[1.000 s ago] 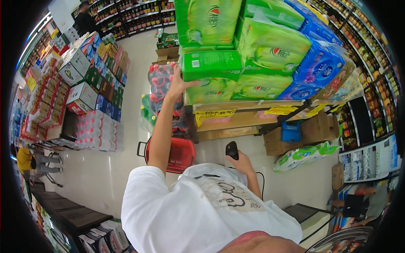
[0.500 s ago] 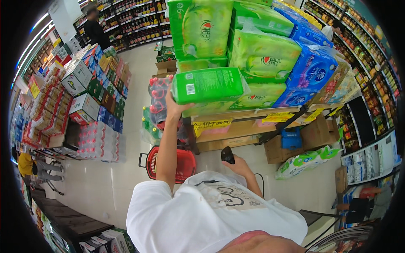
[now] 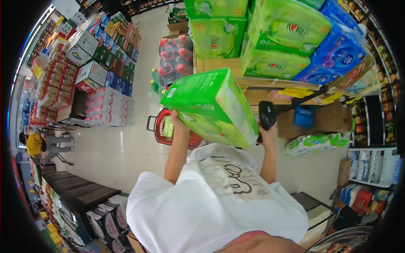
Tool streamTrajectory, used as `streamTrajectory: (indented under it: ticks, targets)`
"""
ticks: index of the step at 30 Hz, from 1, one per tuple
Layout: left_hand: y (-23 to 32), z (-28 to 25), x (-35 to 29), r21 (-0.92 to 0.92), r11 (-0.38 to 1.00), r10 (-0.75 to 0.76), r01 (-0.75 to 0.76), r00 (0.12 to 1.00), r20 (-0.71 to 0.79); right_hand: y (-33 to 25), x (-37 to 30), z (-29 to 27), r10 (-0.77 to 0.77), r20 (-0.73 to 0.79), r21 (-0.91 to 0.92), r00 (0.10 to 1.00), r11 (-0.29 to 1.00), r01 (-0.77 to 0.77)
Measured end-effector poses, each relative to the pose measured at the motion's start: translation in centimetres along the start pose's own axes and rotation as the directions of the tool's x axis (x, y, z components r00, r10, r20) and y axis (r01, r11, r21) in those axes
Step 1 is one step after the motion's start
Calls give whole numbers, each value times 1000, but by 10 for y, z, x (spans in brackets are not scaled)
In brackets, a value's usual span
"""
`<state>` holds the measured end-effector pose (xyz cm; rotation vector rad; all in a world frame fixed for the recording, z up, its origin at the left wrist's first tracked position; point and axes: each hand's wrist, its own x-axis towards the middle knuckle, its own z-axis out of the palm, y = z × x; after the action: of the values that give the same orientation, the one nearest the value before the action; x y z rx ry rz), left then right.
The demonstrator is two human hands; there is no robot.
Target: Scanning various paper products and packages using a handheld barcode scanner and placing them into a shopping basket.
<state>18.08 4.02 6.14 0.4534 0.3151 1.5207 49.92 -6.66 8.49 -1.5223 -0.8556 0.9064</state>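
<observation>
My left hand (image 3: 180,125) is closed on the near left edge of a large green tissue pack (image 3: 198,101), which is tilted in front of my chest. In my right hand (image 3: 269,134) is a black handheld barcode scanner (image 3: 267,113), level with the pack's right end. The right fingers are partly hidden; whether they touch the pack I cannot tell. Beyond, matching green packs (image 3: 291,31) are stacked on a wooden display stand (image 3: 217,66), with blue packs (image 3: 337,52) to their right.
A red shopping basket (image 3: 193,141) with a pale green item stands on the floor below my left arm. Bundled dark bottles (image 3: 173,59) stand left of the display. Cartons (image 3: 310,120) and a green-white bag (image 3: 316,143) lie at the right. A person in yellow (image 3: 34,145) is at far left.
The green pack has come off the stack toward my chest, turning and tilting in my left hand. My right hand has raised the scanner up and right, beside the pack.
</observation>
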Motion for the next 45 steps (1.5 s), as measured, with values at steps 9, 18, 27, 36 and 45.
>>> streamTrajectory:
  ticks: [9,18,27,36,45]
  targets:
    - [24,-13,-43,343,939,-23,16,1000,19,-57,-7,-29,-213,209,134,954,973,188]
    - [14,100,-38,927,186,-307,-326,877,370,-84,-13,-13,-204,636,-102,744,934,343]
    - [-9,145,-62,899,-2,-258,-438,869,423,-54,-10,-15,-422,654,-86,628,783,616]
    - [-17,173,-58,788,-198,-302,-583,801,517,5,-9,-52,-352,496,-47,794,902,429]
    - [-10,114,-72,913,399,240,-88,971,-11,61,11,-143,-176,3,550,984,823,145]
